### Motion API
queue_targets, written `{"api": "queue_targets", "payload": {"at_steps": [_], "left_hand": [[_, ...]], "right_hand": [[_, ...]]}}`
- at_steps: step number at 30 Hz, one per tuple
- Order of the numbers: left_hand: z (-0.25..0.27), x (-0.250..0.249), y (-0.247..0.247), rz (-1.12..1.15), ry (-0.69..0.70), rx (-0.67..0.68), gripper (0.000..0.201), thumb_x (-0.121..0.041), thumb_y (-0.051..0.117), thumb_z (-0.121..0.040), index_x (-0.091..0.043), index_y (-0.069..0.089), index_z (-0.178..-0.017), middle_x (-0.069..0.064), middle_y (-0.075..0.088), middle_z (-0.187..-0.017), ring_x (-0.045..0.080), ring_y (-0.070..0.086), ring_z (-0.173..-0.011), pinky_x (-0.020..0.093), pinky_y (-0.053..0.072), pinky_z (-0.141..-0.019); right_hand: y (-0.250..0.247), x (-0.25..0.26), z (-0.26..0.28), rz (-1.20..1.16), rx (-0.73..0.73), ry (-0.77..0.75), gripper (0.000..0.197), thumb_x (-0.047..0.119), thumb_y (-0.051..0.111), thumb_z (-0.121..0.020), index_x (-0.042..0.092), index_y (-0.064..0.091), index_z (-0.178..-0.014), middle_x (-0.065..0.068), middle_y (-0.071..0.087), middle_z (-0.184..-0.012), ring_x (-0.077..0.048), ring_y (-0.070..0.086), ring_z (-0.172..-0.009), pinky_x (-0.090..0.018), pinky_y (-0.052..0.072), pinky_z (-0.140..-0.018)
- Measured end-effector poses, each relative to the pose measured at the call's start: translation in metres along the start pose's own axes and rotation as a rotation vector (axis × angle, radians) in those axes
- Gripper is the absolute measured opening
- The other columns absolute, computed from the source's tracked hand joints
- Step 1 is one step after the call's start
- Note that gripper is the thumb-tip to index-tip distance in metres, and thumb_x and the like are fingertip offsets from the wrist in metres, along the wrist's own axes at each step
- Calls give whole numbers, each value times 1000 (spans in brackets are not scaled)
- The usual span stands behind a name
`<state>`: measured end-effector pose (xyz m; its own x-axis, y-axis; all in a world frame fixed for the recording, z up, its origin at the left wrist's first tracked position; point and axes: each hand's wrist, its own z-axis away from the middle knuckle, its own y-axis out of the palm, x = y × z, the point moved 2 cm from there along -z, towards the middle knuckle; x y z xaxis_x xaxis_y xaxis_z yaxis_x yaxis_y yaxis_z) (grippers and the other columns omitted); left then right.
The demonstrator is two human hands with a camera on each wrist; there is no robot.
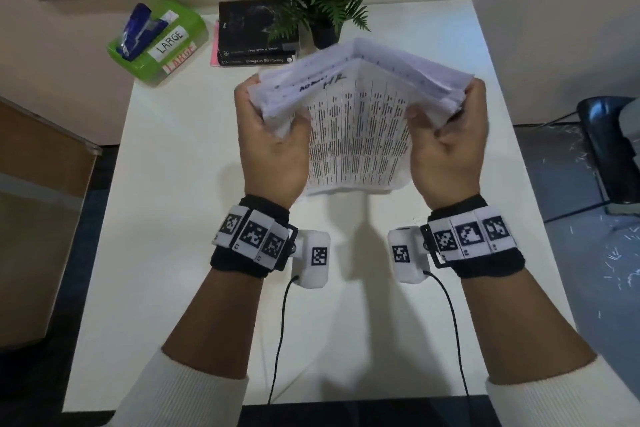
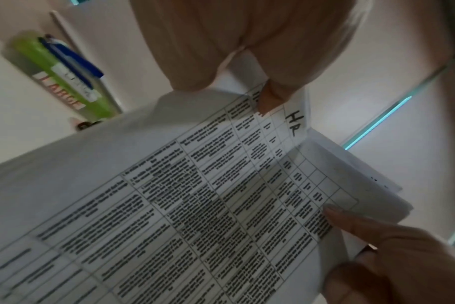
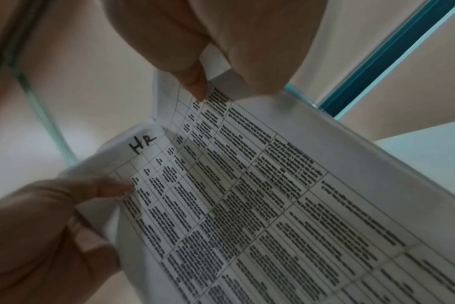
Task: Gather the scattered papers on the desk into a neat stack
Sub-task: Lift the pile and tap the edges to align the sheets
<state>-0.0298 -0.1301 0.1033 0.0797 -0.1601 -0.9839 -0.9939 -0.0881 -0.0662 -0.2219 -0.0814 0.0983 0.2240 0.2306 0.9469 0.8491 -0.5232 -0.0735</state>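
Both hands grasp the papers point(image 1: 360, 135) upright over the desk point(image 1: 173, 218).

The left hand point(image 1: 273, 146) and right hand point(image 1: 446, 149) clamp opposite side edges, equally near; the sheets hang lengthwise toward the desk, top edges bowed and uneven. Whether the bottom edge touches the desk is hard to tell.
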Motion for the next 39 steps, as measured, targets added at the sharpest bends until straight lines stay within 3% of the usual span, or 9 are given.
{"api": "queue_targets", "payload": {"at_steps": [5,9,12,15,19,24,27,31,39], "left_hand": [[20,-12,-21,24,187,16,67,22,66,-73,5,30,-128,15,38,-127,-6,57,-103,21,49,-90],[31,45,-21,15,-68,94,59,2,75,-77,6,41,-126,-20,52,-116,-9,59,-93,15,51,-81],[29,65,-18,-49,-152,114,43,-24,76,-79,-2,58,-111,-18,63,-102,0,63,-96,28,54,-89],[21,60,-13,-3,-194,45,30,-17,75,-84,-10,64,-111,-11,69,-102,3,68,-97,26,55,-88],[17,24,-3,41,-59,-84,32,-13,71,-88,-28,56,-110,-19,65,-106,-9,64,-100,12,50,-86],[27,5,9,-2,182,-78,38,-4,60,-95,-24,44,-123,-24,51,-119,-18,51,-113,8,39,-96],[28,28,-3,-17,118,-56,43,-4,66,-89,-24,42,-118,-11,53,-115,-10,55,-110,14,43,-96],[45,87,-4,58,-269,80,43,-14,72,-84,-19,46,-117,-2,66,-110,6,67,-98,27,54,-84],[50,106,9,-30,-298,9,34,-18,70,-89,-20,57,-120,-16,67,-110,-8,64,-99,13,52,-83]], "right_hand": [[-29,16,19,1,55,-161,43,-11,65,-88,6,38,-117,-7,45,-112,-23,51,-100,-34,50,-84],[-27,-43,42,-21,99,194,55,2,76,-82,4,45,-127,0,52,-118,-10,59,-103,-23,52,-87],[-17,-68,42,100,203,303,33,-9,71,-84,-9,57,-115,-8,62,-102,15,62,-88,-14,50,-79],[-6,-62,33,81,125,308,27,-4,65,-92,-10,60,-118,-13,68,-110,8,67,-91,-14,53,-78],[1,-28,28,24,-28,174,28,-3,62,-95,-5,60,-123,-14,69,-116,-11,68,-106,-21,53,-92],[-1,-5,35,132,-129,-66,36,-13,57,-91,10,56,-119,17,59,-106,25,54,-98,-4,43,-86],[-15,-24,40,120,-86,-33,22,-3,63,-94,2,57,-114,11,64,-109,16,60,-103,-11,49,-88],[-26,-83,64,180,72,310,21,39,73,-87,22,71,-99,-23,72,-95,-39,70,-93,-58,57,-79],[-10,-95,67,29,-73,326,19,6,65,-95,15,63,-112,11,71,-102,-1,69,-98,-31,56,-91]]}}
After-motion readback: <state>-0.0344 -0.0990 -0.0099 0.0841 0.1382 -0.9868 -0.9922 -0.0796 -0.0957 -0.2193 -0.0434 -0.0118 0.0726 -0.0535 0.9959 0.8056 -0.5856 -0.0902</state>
